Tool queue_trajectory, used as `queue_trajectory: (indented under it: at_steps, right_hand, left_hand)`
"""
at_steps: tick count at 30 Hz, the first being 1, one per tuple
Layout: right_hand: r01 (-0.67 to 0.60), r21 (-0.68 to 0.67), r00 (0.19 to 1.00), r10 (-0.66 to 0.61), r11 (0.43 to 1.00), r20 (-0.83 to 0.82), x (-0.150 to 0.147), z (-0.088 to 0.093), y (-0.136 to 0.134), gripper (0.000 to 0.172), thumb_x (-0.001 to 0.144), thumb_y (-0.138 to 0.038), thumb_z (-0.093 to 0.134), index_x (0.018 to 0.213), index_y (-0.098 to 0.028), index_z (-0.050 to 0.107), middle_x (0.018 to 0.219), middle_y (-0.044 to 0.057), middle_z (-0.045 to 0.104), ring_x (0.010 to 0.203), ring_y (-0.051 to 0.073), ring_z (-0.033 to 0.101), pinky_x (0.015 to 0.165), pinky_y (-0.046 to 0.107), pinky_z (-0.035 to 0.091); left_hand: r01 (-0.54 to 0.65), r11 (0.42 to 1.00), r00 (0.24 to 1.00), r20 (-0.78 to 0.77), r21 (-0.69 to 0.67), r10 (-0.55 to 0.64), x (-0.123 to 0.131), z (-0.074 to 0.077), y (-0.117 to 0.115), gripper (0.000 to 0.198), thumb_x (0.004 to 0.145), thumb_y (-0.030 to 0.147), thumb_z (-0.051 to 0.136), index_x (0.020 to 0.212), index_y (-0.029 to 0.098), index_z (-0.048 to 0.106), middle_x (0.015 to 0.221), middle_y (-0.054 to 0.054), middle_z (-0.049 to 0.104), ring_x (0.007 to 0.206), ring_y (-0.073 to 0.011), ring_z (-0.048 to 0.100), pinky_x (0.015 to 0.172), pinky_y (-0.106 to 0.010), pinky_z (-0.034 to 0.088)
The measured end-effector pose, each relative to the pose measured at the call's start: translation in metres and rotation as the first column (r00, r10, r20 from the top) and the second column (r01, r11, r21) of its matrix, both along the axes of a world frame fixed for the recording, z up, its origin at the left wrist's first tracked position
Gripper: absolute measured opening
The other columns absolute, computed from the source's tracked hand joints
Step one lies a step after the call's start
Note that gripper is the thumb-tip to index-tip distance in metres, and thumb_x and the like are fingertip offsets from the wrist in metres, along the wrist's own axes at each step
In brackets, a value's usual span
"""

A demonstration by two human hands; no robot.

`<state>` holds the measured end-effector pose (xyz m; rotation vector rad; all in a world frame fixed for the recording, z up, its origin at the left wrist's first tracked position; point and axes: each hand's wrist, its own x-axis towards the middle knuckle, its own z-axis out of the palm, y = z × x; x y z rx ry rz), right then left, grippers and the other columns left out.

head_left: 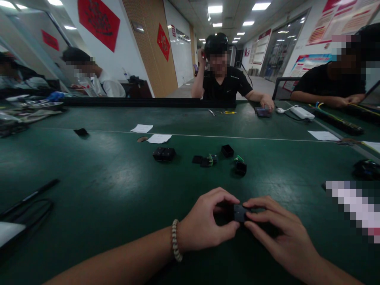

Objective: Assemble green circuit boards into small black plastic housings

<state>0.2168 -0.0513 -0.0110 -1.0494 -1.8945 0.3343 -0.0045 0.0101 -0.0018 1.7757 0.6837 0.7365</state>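
A small dark grey plastic box [239, 213] is held just above the green table, between both hands. My left hand [208, 221] pinches its left side with thumb and fingers; a beaded bracelet [175, 239] circles that wrist. From the right, the fingertips and thumb of my right hand [276, 225] close on the same box. Beyond the hands lie an open black case with a green circuit board [239, 159], an open black box [227, 150], and flat black pieces beside another green circuit board [211, 160]. Two black boxes [164, 154] sit side by side further left.
White papers [159, 138] lie near the table's seam [196, 136]. A black cable [35, 206] is at the left, and a white power adapter [302, 114] at the far right. Across the table sits a person [225, 85], one hand on a phone [263, 112]; others sit at both sides.
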Motion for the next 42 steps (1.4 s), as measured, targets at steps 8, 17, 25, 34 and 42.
queue_trajectory:
  at_steps: [8, 17, 25, 34, 42]
  right_hand:
    - [-0.022, 0.023, 1.0, 0.021, 0.999, 0.016, 0.0005, 0.0001, 0.0022, 0.018, 0.091, -0.009, 0.072, 0.103, -0.021, 0.078, 0.106, 0.01, 0.079, 0.093, 0.023, 0.077, 0.074, 0.036, 0.066]
    - [-0.033, 0.01, 0.999, 0.032, 0.999, 0.037, 0.0014, 0.0013, 0.0031, 0.015, 0.091, -0.01, 0.072, 0.097, -0.021, 0.08, 0.103, 0.01, 0.08, 0.09, 0.022, 0.077, 0.07, 0.033, 0.067]
    - [-0.05, -0.018, 0.998, 0.051, 0.999, 0.036, 0.0002, 0.0032, 0.0022, 0.013, 0.091, -0.012, 0.074, 0.097, -0.022, 0.079, 0.1, 0.009, 0.079, 0.089, 0.021, 0.077, 0.07, 0.03, 0.067]
    - [0.033, -0.089, 0.999, -0.03, 0.995, 0.027, 0.0014, -0.0038, -0.0011, 0.031, 0.087, -0.017, 0.075, 0.117, -0.025, 0.07, 0.109, 0.008, 0.077, 0.097, 0.023, 0.079, 0.081, 0.034, 0.068]
    - [0.045, -0.15, 0.999, -0.041, 0.988, 0.029, 0.0004, -0.0029, -0.0013, 0.045, 0.083, -0.014, 0.074, 0.125, -0.027, 0.066, 0.111, 0.006, 0.08, 0.095, 0.022, 0.081, 0.08, 0.031, 0.069]
  left_hand:
    - [-0.011, 1.0, 1.0, -0.019, 0.008, 0.011, -0.0001, 0.0023, 0.0008, 0.036, 0.079, 0.016, 0.077, 0.114, 0.016, 0.069, 0.115, -0.009, 0.065, 0.103, -0.0221, 0.07, 0.088, -0.038, 0.066]
    - [-0.018, 1.0, 1.0, -0.002, 0.009, 0.018, 0.0014, 0.0012, 0.0003, 0.031, 0.079, 0.016, 0.077, 0.109, 0.016, 0.07, 0.111, -0.008, 0.066, 0.098, -0.0207, 0.071, 0.084, -0.036, 0.066]
    - [0.005, 1.0, 0.999, -0.042, 0.003, -0.004, 0.0001, 0.0033, 0.001, 0.037, 0.079, 0.019, 0.079, 0.115, 0.016, 0.073, 0.116, -0.01, 0.064, 0.101, -0.0223, 0.071, 0.083, -0.036, 0.066]
    - [-0.027, 1.0, 1.0, -0.012, -0.012, 0.027, 0.0006, 0.0011, -0.0001, 0.034, 0.079, 0.02, 0.079, 0.112, 0.017, 0.073, 0.115, -0.009, 0.062, 0.1, -0.0217, 0.07, 0.082, -0.037, 0.066]
    - [-0.063, 0.998, 0.997, 0.047, 0.019, 0.062, -0.0007, 0.0046, -0.001, 0.035, 0.078, 0.018, 0.078, 0.113, 0.017, 0.071, 0.114, -0.009, 0.062, 0.099, -0.0221, 0.07, 0.078, -0.035, 0.066]
